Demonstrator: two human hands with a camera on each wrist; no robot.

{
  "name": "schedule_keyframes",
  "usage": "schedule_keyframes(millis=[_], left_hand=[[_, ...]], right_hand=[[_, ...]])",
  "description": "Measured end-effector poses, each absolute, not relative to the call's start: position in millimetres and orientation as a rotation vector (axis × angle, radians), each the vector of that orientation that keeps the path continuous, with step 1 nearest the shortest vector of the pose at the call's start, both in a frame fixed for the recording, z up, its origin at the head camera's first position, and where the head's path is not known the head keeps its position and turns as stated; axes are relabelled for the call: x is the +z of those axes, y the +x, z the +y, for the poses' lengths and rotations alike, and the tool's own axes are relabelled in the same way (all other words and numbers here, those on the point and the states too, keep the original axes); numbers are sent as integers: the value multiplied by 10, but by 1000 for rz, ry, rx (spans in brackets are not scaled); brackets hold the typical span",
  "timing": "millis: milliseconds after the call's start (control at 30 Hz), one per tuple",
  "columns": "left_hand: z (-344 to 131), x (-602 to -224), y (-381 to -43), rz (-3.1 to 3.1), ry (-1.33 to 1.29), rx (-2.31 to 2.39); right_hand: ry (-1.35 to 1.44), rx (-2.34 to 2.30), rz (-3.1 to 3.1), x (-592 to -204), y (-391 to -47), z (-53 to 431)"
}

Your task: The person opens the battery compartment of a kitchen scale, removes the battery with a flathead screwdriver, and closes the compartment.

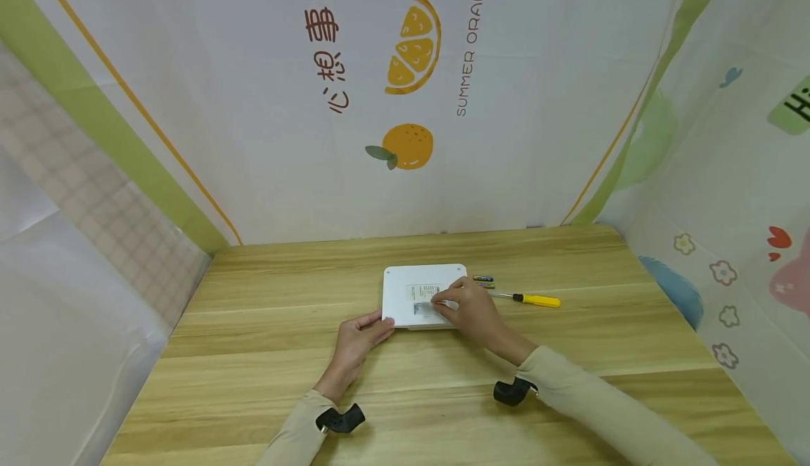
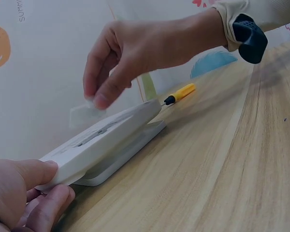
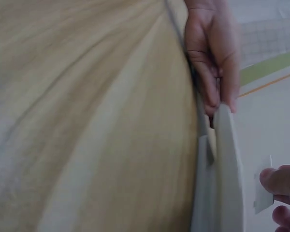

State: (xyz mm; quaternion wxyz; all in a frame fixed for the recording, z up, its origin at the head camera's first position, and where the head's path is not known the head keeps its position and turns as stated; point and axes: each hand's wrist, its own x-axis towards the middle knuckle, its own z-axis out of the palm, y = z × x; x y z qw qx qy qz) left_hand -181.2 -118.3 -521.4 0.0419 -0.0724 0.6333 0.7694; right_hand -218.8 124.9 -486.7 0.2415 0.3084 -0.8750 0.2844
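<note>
A white square device [image 1: 395, 287], which looks like an upturned kitchen scale, sits in the middle of the wooden table. Its upper face carries a printed label and, below that, an uncovered battery compartment [image 1: 419, 309]. At the near left corner my left hand [image 1: 357, 343] grips the device's edge, thumb on top and fingers beneath. My right hand [image 1: 471, 313] is over the right half of the device. Between its thumb and fingertips it pinches a small white battery cover [image 3: 264, 200], held just above the face. In the left wrist view the near edge appears raised above a lower white plate [image 2: 130, 157].
Two small batteries [image 1: 484, 279] lie beside the device's far right side. A screwdriver [image 1: 541, 301] with a yellow handle rests to the right, its shaft pointing toward the device. Printed white cloth [image 1: 285, 171] hangs behind the table [image 1: 266, 353] and at both sides.
</note>
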Motion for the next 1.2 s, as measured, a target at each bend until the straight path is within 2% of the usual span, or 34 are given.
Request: schedule_keyframes(millis=[200, 1200], left_hand=[[-1181, -5215, -1817, 1945, -230, 2344], [-1187, -5224, -1816, 1937, -220, 2358]], right_hand=[[928, 653, -2329, -4977, -2187, 1216], [992, 500, -2307, -5033, -2148, 1140]])
